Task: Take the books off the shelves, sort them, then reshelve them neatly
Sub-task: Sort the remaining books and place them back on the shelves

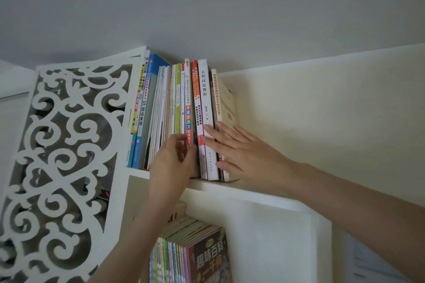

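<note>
Fingers (181,145) of the left hand (171,165), at the centre of the frame, are curled and pinched on the lower spines in the middle of the upper row of books (181,110); I can't tell exactly which volume they grip. Just to the right, the right hand (236,147) lies flat with its fingers spread apart, pressed against the white book (205,103) and the cream book (218,99) at the row's right end, closed on nothing. I see that row standing upright on the top shelf (241,188), packed against the carved white side panel (69,133) at the left of the frame and filling only the left part of the shelf. Spines run from yellow, white and blue at the left, through a batch of thin pale ones I can't count reliably, then green, a white spine with coloured squares, two orange-red ones, the white one with black characters, and the cream one with red lettering; I make it roughly twenty, no firmer than that. At the bottom centre a second row, the lower books (190,255), stands on the shelf beneath: thin pastel spines ending in a dark cover with yellow characters. Two rows, two hands, two bare forearms reach up from the bottom and right edges.
</note>
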Demonstrator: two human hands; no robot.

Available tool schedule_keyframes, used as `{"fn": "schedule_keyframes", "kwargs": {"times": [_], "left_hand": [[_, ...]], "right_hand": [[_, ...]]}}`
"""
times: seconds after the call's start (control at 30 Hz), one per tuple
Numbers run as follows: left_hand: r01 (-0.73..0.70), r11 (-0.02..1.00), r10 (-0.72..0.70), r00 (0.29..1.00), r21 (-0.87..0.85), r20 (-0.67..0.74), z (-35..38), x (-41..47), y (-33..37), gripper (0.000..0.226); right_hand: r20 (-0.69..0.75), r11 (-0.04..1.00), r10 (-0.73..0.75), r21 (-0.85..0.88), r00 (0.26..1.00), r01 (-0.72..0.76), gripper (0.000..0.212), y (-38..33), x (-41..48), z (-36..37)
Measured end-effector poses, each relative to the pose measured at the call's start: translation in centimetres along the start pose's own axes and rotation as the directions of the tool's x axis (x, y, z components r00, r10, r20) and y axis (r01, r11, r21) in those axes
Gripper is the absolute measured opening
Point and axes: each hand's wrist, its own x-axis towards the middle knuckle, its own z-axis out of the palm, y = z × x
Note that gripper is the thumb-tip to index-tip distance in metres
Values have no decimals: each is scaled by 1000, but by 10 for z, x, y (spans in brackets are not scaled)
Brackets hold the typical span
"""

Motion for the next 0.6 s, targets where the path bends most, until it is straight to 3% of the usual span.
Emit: {"fn": "schedule_keyframes", "kwargs": {"times": [0.1, 0.33, 0.47, 0.6], "left_hand": [[-22, 996, 22, 1000, 86, -6, 3, 8, 4, 31], [28, 999, -29, 998, -18, -52, 1, 3, 5, 21], [-40, 999, 40, 997, 5, -59, -6, 1, 11, 14], [-80, 996, 76, 987, -24, -138, -29, -10, 20, 15]], "right_hand": [[46, 999, -13, -43, 999, 15, 77, 3, 1, -6], [77, 998, -21, -58, 997, 26, 78, 3, 2, -12], [16, 998, -29, -64, 999, 30, 68, 9, 1, -7], [-105, 982, -25, -189, 994, 4, 55, 10, 1, 0]]}}
